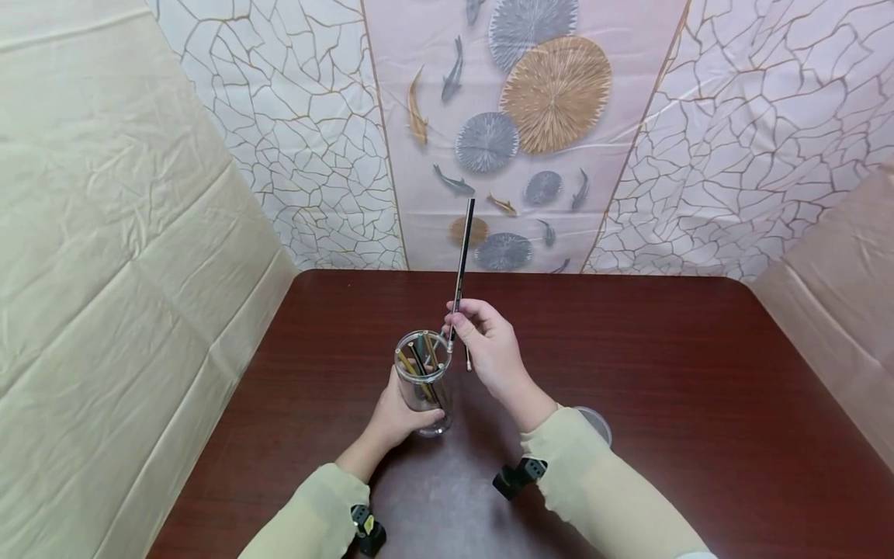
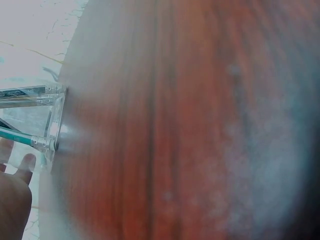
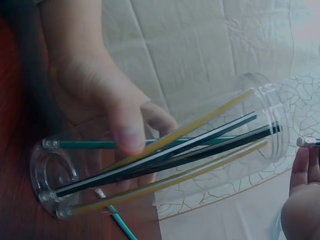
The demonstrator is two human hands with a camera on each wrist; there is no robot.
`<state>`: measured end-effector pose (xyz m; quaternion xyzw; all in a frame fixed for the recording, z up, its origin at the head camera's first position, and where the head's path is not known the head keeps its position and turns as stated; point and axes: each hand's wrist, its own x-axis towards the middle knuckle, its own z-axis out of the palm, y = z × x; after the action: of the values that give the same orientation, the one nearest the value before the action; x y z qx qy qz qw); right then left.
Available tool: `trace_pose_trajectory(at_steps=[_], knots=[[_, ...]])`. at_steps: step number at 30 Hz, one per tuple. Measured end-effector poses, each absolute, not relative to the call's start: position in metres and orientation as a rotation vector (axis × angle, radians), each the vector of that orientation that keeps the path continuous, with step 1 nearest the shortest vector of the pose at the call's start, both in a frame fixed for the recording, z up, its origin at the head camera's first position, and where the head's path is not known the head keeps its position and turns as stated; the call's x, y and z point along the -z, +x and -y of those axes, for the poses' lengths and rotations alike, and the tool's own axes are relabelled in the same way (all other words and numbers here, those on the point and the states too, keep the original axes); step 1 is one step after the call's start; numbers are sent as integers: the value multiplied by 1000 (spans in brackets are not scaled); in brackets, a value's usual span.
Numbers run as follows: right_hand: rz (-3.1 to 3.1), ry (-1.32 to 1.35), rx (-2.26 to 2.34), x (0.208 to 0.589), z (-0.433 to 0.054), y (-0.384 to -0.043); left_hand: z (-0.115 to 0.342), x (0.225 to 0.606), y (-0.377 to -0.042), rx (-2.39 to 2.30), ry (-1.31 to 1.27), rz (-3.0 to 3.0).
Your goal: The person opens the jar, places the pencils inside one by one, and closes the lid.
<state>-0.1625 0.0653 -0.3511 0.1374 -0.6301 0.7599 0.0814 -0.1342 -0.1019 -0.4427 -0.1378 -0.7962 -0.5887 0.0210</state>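
Note:
A clear plastic jar stands on the table, holding several yellow, black and green pencils. My left hand grips the jar's side, its thumb across the near wall. My right hand pinches a black pencil near its lower end, beside the jar's rim. That pencil points upward, its eraser end close to the rim. In the right wrist view, pencils slant inside the jar. A teal pencil lies outside it. The left wrist view catches the jar's base and part of the left hand.
Partly behind the right sleeve, a clear round lid lies on the dark red-brown table. A patterned cloth hangs at the back edge, with plain cream cloth on the left.

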Motion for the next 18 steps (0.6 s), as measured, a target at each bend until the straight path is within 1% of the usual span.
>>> trace_pose_trajectory(at_steps=[10,18], knots=[[2017,498,-2124,354,-65,-161,103,442,-135,1864,-461,2433],[2237,556,-1842,360,-68,-162,104,443,-135,1867,-451,2459]])
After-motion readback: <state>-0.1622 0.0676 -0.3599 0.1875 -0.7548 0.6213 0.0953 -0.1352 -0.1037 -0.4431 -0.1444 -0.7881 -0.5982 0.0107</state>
